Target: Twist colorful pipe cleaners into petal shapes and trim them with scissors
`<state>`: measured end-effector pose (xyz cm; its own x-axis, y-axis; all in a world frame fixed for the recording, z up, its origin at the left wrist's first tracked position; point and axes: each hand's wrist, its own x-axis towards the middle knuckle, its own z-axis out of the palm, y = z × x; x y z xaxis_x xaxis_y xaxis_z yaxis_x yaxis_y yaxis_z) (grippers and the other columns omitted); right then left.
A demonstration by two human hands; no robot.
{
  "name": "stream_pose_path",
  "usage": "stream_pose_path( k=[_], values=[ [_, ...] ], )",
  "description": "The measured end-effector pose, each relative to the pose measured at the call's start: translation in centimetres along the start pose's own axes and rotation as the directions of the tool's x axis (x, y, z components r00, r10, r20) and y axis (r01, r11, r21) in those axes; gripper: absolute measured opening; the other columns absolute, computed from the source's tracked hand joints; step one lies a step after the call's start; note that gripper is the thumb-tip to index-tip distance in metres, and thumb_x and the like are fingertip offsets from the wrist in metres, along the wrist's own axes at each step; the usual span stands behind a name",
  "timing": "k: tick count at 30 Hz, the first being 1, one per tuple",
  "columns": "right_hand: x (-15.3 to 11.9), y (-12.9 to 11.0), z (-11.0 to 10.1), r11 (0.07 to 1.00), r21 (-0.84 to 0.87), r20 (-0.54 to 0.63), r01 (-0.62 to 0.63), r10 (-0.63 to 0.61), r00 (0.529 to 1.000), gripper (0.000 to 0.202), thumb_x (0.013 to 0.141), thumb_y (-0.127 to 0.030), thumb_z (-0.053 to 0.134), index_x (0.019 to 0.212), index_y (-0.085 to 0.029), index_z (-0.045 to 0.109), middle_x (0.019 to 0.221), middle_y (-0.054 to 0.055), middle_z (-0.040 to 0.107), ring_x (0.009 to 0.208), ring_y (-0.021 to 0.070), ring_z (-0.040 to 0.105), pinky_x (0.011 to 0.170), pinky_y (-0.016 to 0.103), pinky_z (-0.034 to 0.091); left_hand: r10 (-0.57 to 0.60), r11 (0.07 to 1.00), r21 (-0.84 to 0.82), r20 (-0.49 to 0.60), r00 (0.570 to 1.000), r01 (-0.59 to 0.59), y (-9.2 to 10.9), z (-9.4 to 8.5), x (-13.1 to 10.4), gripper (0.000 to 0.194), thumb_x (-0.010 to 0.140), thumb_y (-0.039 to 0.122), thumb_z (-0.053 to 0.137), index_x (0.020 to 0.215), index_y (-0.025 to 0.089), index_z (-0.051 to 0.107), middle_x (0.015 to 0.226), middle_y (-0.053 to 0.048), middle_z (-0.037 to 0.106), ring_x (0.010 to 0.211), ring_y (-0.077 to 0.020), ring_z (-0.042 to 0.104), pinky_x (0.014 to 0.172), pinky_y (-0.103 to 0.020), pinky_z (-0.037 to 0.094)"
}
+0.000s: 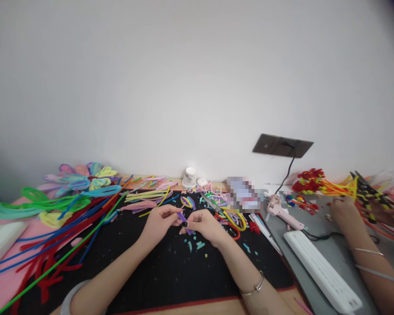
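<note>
Over the black mat, my left hand pinches one end of a short purple pipe cleaner piece. My right hand grips the same piece from the other side, fingers closed, and a small dark round spot shows at its fingertips. Part of the purple piece is hidden by the fingers. Just beyond my hands lies a small purple and yellow pipe cleaner shape. Teal scraps are scattered on the mat nearer to me.
Bundled pipe cleaners crowd the left side. A white paper cup stands by the wall. At right are a pink glue gun, a white power strip and a co-worker's hand near black and yellow pliers.
</note>
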<state>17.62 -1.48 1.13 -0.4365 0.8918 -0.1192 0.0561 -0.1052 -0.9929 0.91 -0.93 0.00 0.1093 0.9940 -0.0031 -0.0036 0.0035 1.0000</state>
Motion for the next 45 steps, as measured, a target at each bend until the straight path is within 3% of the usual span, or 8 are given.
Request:
stream_pose_path(
  k=[7,11,14,17,24,34,37,45],
  values=[
    [0.0,0.2,-0.2,0.998,0.049,-0.001,-0.029,0.029,1.000,0.022,0.065,-0.033,0.068,0.059,-0.012,0.061,0.058,0.003,0.065,0.053,0.0096,0.055,0.056,0.022,0.042,-0.002,1.000,0.006,0.001,1.000,0.002,0.1,0.1,0.0,0.016,0.064,0.025,0.062,0.074,0.013,0.065,0.063,-0.001,0.066,0.060,-0.0153,0.063,0.062,-0.027,0.054],
    [0.1,0.6,-0.4,0.980,0.164,0.024,-0.112,0.109,0.994,0.030,0.061,-0.037,0.072,0.065,-0.012,0.057,0.061,0.004,0.065,0.054,0.0129,0.062,0.058,0.026,0.048,-0.013,1.000,0.009,0.144,0.990,0.012,0.1,-0.7,0.4,0.020,0.067,0.028,0.063,0.080,0.012,0.063,0.064,-0.002,0.065,0.061,-0.0142,0.063,0.063,-0.028,0.053],
    [0.0,0.4,-0.6,0.971,0.197,0.057,-0.134,0.125,0.991,0.033,0.059,-0.036,0.074,0.067,-0.010,0.057,0.064,0.005,0.066,0.053,0.0133,0.063,0.056,0.026,0.049,-0.054,0.998,0.030,0.328,0.943,0.047,0.5,-1.7,0.6,0.024,0.071,0.031,0.062,0.088,0.013,0.062,0.069,-0.003,0.066,0.066,-0.0133,0.063,0.066,-0.027,0.053],
    [-0.1,0.2,-1.0,0.966,0.206,0.092,-0.159,0.142,0.986,0.032,0.061,-0.034,0.074,0.068,-0.009,0.057,0.065,0.007,0.066,0.053,0.0129,0.063,0.055,0.025,0.049,-0.102,0.995,0.034,0.440,0.892,0.097,0.8,-2.3,0.6,0.028,0.074,0.036,0.060,0.092,0.015,0.060,0.074,-0.003,0.065,0.072,-0.0146,0.062,0.067,-0.028,0.053],
    [-0.3,0.2,-1.3,0.957,0.212,0.174,-0.198,0.162,0.971,0.030,0.062,-0.033,0.074,0.068,-0.009,0.057,0.067,0.007,0.066,0.055,0.0125,0.063,0.058,0.025,0.050,-0.100,0.992,-0.024,0.454,0.886,0.124,0.9,-2.0,0.3,0.029,0.077,0.045,0.058,0.082,0.016,0.053,0.059,0.004,0.050,0.056,-0.0091,0.050,0.055,-0.023,0.050],
    [-0.3,0.4,-1.3,0.936,0.257,0.296,-0.240,0.160,0.942,0.031,0.061,-0.030,0.076,0.070,-0.009,0.056,0.067,0.006,0.066,0.056,0.0146,0.064,0.056,0.025,0.050,-0.130,0.874,-0.272,0.667,0.733,0.402,0.2,-2.2,-0.2,0.017,0.084,0.034,0.054,0.079,0.020,0.044,0.044,0.011,0.032,0.035,-0.0029,0.021,0.041,-0.015,0.032],
    [-0.2,0.5,-1.3,0.934,0.258,0.300,-0.248,0.167,0.939,0.030,0.062,-0.030,0.075,0.068,-0.009,0.055,0.067,0.006,0.066,0.056,0.0147,0.064,0.056,0.025,0.050,-0.146,0.839,-0.305,0.672,0.726,0.451,0.3,-2.2,-0.3,0.019,0.084,0.033,0.055,0.077,0.020,0.042,0.045,0.011,0.032,0.035,-0.0028,0.020,0.040,-0.015,0.031],
    [-0.2,0.2,-1.2,0.955,0.242,0.195,-0.174,0.128,0.972,0.028,0.068,-0.034,0.069,0.073,-0.012,0.052,0.064,0.004,0.064,0.051,0.0117,0.060,0.054,0.024,0.047,-0.203,0.792,-0.353,0.617,0.761,0.498,0.4,-2.1,0.1,0.021,0.083,0.031,0.057,0.077,0.020,0.040,0.050,0.009,0.037,0.039,-0.0036,0.030,0.042,-0.015,0.030]
  ],
)
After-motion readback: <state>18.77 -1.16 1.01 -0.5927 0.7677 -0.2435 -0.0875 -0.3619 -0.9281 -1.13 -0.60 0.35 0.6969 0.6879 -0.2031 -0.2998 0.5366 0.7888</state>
